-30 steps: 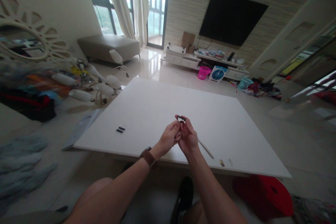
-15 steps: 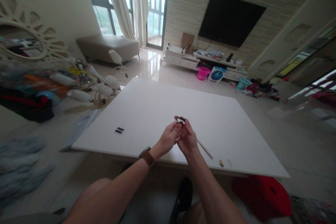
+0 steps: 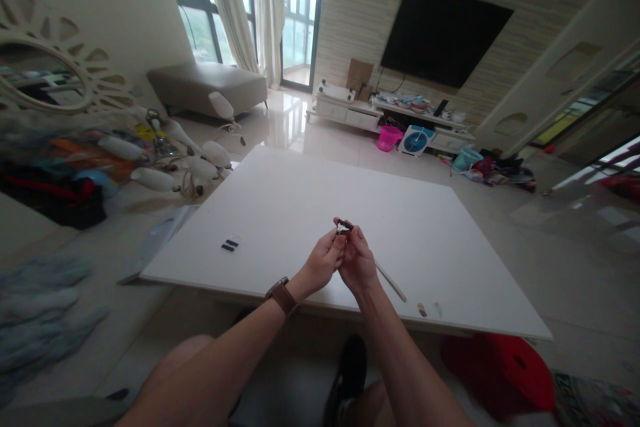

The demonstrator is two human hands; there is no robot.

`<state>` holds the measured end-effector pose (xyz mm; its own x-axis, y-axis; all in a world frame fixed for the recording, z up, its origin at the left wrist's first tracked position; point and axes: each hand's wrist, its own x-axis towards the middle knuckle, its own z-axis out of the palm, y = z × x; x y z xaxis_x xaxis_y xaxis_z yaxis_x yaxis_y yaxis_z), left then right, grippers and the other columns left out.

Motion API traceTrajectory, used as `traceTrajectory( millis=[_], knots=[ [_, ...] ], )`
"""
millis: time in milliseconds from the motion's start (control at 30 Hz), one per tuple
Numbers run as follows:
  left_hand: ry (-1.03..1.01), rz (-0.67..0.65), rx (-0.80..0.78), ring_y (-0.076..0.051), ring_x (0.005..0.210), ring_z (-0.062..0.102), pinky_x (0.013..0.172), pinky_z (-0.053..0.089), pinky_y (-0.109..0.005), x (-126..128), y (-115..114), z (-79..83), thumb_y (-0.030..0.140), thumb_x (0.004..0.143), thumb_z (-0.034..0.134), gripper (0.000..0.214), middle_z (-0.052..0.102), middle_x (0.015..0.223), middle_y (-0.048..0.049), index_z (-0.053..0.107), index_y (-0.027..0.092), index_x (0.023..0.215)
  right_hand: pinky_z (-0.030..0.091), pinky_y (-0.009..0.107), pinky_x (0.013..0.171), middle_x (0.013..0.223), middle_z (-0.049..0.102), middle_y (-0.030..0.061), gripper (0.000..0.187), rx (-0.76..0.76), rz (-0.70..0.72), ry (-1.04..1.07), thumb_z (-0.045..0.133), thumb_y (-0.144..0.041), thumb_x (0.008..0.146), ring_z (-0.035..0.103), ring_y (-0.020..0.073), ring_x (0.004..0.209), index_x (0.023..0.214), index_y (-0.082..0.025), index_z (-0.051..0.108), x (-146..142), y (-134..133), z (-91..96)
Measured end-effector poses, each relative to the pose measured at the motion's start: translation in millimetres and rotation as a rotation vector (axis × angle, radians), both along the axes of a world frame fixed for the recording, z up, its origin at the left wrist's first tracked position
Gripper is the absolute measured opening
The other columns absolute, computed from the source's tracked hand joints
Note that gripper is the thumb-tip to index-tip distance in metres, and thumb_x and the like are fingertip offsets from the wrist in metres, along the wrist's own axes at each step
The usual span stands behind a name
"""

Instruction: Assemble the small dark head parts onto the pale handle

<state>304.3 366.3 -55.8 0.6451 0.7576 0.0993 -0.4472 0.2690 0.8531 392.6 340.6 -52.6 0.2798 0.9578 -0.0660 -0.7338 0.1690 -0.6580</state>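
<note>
At near right, a thin pale stick (image 3: 392,281) is laid on the flat white counter (image 3: 310,187). Above the counter, a small black-and-silver object (image 3: 343,225) is pinched by the left hand (image 3: 321,262) and right hand (image 3: 359,265) together. Far beyond, a bright pink bucket (image 3: 389,139) is seen.

1 black screen (image 3: 447,33), 1 pink bin (image 3: 388,139).

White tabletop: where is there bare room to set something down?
Widest: the far half of the tabletop, beyond the left hand and right hand, which hold a small shiny object. Also bare: between the black strips and left hand, and between the pale stick and the right edge. Crowded: the near edge by the stick, brownish piece and pale piece.
</note>
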Motion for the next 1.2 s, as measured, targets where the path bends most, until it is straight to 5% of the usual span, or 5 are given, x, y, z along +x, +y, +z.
traceTrajectory(
  millis=[667,867,1200],
  knots=[
    [-0.032,-0.002,-0.004,-0.003,0.040,0.016,0.036,0.015,-0.015,-1,2,-0.5,0.055,0.088,0.058,0.040,0.024,0.053,0.0132,0.048,0.017,0.097,0.054,0.020,0.080,0.107,0.074,0.0019,0.016,0.025,0.014,0.070,0.078,-0.030,0.075,0.068,0.0112,0.091,0.076,-0.021,0.065,-4,0,-0.4],
    [-0.019,0.017,-0.008,-0.003,0.040,0.017,0.036,0.016,-0.015,-1,1,-0.6,0.057,0.086,0.059,0.042,0.026,0.055,0.0124,0.048,0.017,0.094,0.053,0.021,0.076,0.111,0.072,0.0018,0.018,0.052,0.055,-0.030,0.079,-0.031,0.075,0.066,0.0110,0.086,0.072,-0.020,0.064,1,1,3.4],
    [0.038,0.062,0.059,-0.003,0.043,0.022,0.037,0.018,-0.015,-8,0,-1.7,0.057,0.089,0.055,0.040,0.030,0.060,0.0099,0.047,0.018,0.091,0.046,0.031,0.094,0.109,0.073,0.0045,0.012,0.113,0.032,-0.425,0.079,-0.031,0.076,0.064,0.0172,0.102,0.081,-0.023,0.074,15,0,3.9]
  ],
)
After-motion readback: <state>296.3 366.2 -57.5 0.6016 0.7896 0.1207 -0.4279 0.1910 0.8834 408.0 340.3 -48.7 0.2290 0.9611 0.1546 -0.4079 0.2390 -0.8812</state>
